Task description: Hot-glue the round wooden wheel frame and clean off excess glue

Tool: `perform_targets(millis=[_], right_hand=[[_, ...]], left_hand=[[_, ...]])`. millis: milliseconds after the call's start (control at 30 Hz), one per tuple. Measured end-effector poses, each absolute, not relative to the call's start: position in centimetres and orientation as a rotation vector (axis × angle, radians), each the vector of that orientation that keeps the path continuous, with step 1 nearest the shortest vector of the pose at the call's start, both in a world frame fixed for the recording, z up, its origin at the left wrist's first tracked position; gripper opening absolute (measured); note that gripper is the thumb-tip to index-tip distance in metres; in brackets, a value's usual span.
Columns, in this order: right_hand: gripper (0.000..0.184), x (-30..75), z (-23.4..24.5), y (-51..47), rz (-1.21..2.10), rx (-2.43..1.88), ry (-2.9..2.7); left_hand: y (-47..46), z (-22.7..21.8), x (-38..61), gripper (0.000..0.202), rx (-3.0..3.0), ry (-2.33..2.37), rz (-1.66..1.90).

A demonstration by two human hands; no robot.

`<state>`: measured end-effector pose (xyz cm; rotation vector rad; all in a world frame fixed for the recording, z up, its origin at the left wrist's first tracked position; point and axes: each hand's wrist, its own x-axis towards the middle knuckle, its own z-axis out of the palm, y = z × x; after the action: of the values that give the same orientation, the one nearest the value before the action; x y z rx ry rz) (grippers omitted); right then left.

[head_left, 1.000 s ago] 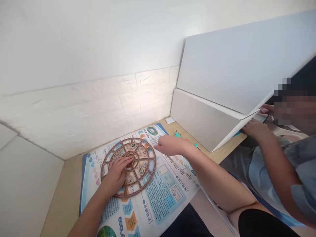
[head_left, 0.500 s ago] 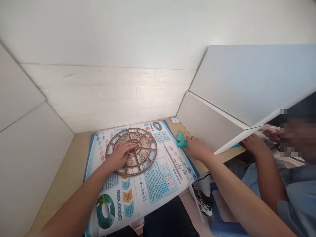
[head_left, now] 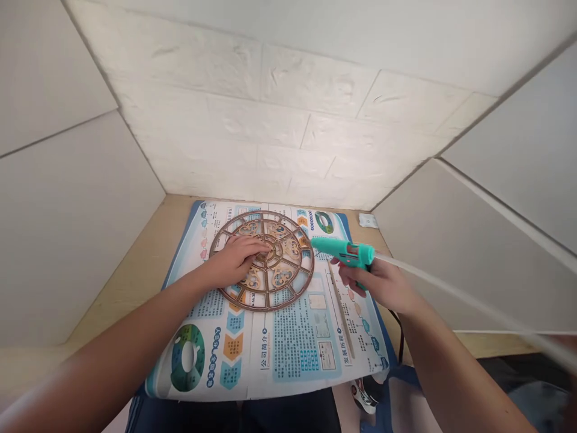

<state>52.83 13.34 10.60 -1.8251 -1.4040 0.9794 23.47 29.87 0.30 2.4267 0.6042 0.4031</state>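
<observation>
My left hand (head_left: 237, 261) presses flat on the middle of a round brown lattice wheel (head_left: 282, 278), probably laser-cut wood, with printed panels between its spokes. My right hand (head_left: 374, 282) is shut around a teal hot glue gun (head_left: 347, 252). The gun's nozzle points left, close above the wheel's right rim, and I cannot tell whether it touches. A long pale rod (head_left: 451, 297) runs from the back of the gun to the lower right. A black cord (head_left: 397, 328) hangs past the table edge. The wheel lies on a printed blue-and-white paper sheet (head_left: 288, 355).
The sheet lies on a light wooden table (head_left: 130, 258) with a small white packet (head_left: 368, 221) at the back right. A white brick-pattern wall (head_left: 256, 120) stands behind, and white panels (head_left: 478, 252) rise at the right.
The view has swung left, centring the wheel. My right hand has taken the glue gun from the table and raised it to the wheel's right rim. The other person's hands have left view.
</observation>
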Motion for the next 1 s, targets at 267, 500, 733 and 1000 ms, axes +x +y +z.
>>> perform_targets(millis=[267, 500, 733, 1000], right_hand=[[0.045, 51.0, 4.6, 17.5, 1.497, -1.677, -1.312], [0.048, 51.4, 2.9, 17.7, 1.487, -1.669, -1.403], [0.039, 51.5, 2.9, 17.9, 1.373, -1.567, -1.583], [0.037, 51.4, 2.7, 17.6, 1.297, -1.612, -1.606]], left_hand=[[30.1, 0.4, 23.8, 0.047, 2.463, 0.570, 0.410], [30.2, 0.6, 24.2, 0.062, 2.507, 0.569, 0.366], [30.2, 0.4, 24.4, 0.062, 2.494, 0.590, 0.316], [30.2, -0.3, 24.3, 0.054, 2.464, 0.574, 0.464]])
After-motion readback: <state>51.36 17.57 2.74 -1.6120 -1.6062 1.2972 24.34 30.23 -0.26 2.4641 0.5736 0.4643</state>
